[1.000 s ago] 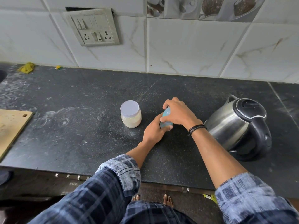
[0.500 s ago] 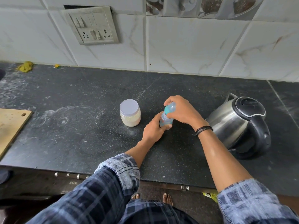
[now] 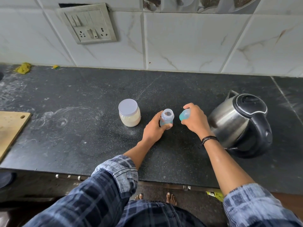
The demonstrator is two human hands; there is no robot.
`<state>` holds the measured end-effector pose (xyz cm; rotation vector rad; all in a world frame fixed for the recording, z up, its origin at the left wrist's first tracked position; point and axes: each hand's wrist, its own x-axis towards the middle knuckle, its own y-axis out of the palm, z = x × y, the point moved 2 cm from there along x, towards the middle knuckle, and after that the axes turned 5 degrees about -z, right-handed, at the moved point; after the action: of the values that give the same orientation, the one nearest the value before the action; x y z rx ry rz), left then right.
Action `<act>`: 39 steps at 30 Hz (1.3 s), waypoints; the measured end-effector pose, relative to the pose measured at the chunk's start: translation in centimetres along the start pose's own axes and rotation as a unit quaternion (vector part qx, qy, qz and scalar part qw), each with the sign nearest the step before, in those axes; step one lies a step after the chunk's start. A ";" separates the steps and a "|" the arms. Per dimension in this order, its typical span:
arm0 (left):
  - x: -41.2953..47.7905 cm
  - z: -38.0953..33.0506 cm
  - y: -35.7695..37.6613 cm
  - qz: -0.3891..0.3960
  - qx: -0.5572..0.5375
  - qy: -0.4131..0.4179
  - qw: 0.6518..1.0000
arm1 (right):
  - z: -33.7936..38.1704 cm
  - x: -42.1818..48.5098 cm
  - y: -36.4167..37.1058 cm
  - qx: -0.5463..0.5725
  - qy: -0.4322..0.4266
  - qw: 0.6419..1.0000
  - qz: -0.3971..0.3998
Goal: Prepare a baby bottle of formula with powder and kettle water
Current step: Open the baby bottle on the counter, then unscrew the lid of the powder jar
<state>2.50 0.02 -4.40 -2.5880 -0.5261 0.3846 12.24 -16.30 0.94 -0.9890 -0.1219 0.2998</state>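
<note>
A small clear baby bottle (image 3: 166, 118) stands upright on the black counter (image 3: 82, 128) with its mouth uncovered. My left hand (image 3: 154, 128) grips its lower body. My right hand (image 3: 194, 120) holds the teal bottle cap (image 3: 185, 116) just to the right of the bottle, off the neck. A jar of pale powder (image 3: 129, 113) with a white lid on stands to the left of the bottle. A steel kettle (image 3: 241, 123) with a black lid and handle sits at the right, close behind my right wrist.
A wooden cutting board (image 3: 11, 128) lies at the left edge of the counter. A switch and socket panel (image 3: 89, 24) is on the tiled wall. Yellow scraps (image 3: 23, 68) lie at the back left. White powder smears mark the counter's left half.
My right hand has lifted the cap off the bottle and carried it to the right. The bottle's mouth now shows. My left hand stays on the bottle.
</note>
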 end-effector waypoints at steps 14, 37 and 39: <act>0.3 0.3 0.3 0.008 -0.044 -0.012 0.999 | -1.8 1.2 2.3 -0.036 -0.043 0.998 0.043; -6.0 2.9 -2.5 -0.250 -0.149 -0.016 0.957 | 5.4 -4.5 0.5 0.110 -0.194 0.966 -0.131; -6.6 3.3 -3.8 -0.320 -0.160 -0.028 0.933 | 7.0 -4.8 1.1 0.107 -0.208 0.966 -0.114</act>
<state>-5.59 1.55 -4.18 -2.5077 -1.5003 0.1526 5.83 -11.56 4.05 -0.6794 -0.5706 0.2978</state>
